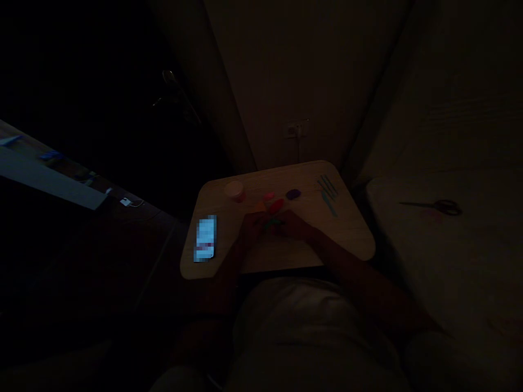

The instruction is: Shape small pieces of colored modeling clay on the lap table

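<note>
My left hand (254, 222) and right hand (291, 224) flank a small, seemingly unfinished green piece (273, 222), grip too dark to tell; a bright-red oval (276, 206) looks shaped.

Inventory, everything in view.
table: 1, wood-toned, centre
phone: 1, bluish screen, table left
tub: 1, pinkish, table far left
loose pieces: 4, red, pink, orange, purple, table middle
green piece: 1, green, nearer than red
thin sticks: several, teal, table right
flat tool: 1, teal, beside sticks
scissors: 1, dark, right surface
socket: 1, pale, wall
door handle: 1, metallic, left
clutter: unclear, partly blue, far left
left hand: 1, shadowed, at green piece
right hand: 1, shadowed, at green piece
</note>
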Demonstrator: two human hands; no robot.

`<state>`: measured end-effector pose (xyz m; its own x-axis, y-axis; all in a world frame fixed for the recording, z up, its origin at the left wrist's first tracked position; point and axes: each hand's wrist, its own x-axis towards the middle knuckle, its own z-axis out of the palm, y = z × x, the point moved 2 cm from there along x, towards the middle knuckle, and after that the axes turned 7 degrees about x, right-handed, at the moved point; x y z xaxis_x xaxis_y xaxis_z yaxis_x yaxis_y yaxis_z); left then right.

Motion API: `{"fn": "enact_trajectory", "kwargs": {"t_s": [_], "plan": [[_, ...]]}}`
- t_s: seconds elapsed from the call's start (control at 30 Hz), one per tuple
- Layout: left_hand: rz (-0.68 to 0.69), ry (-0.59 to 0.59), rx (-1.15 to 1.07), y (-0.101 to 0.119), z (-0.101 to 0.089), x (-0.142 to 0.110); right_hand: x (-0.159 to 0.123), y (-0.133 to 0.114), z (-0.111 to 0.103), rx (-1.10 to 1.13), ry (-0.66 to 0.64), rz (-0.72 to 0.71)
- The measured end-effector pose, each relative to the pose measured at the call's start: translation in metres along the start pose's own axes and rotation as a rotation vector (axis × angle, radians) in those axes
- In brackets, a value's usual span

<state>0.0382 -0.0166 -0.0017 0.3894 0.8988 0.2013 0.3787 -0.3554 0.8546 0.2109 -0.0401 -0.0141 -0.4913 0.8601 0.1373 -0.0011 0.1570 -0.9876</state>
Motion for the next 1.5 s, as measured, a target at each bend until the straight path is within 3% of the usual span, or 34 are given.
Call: {"fn": "enact_trajectory", "kwargs": {"t_s": [0.17,0.27,0.5,0.9,1.07,1.23,1.33,1.5], "plan": [[-0.019,0.042,-0.17,-0.002,0.0,0.0,0.001,0.005,-0.002,0.069,0.106,0.025],[-0.058,0.038,-0.162,-0.002,0.0,-0.001,0.0,0.003,-0.002,0.079,0.109,0.011],[-0.095,-0.063,-0.111,0.001,0.0,-0.002,0.001,-0.005,-0.003,-0.164,0.236,-0.134],[-0.162,-0.069,-0.042,0.001,-0.002,-0.002,0.005,0.002,-0.009,-0.17,0.226,-0.126],[-0.174,-0.04,-0.045,0.0,-0.001,-0.002,0.005,0.003,-0.008,-0.125,0.26,-0.101],[-0.177,0.105,-0.126,0.004,-0.002,-0.003,0.004,0.005,-0.007,0.021,0.312,-0.08],[-0.198,0.146,-0.141,0.004,-0.003,-0.003,0.004,0.005,-0.006,0.084,0.279,-0.072],[-0.139,0.139,-0.105,-0.001,-0.002,-0.001,0.004,0.006,-0.006,-0.053,0.252,-0.014]]}}
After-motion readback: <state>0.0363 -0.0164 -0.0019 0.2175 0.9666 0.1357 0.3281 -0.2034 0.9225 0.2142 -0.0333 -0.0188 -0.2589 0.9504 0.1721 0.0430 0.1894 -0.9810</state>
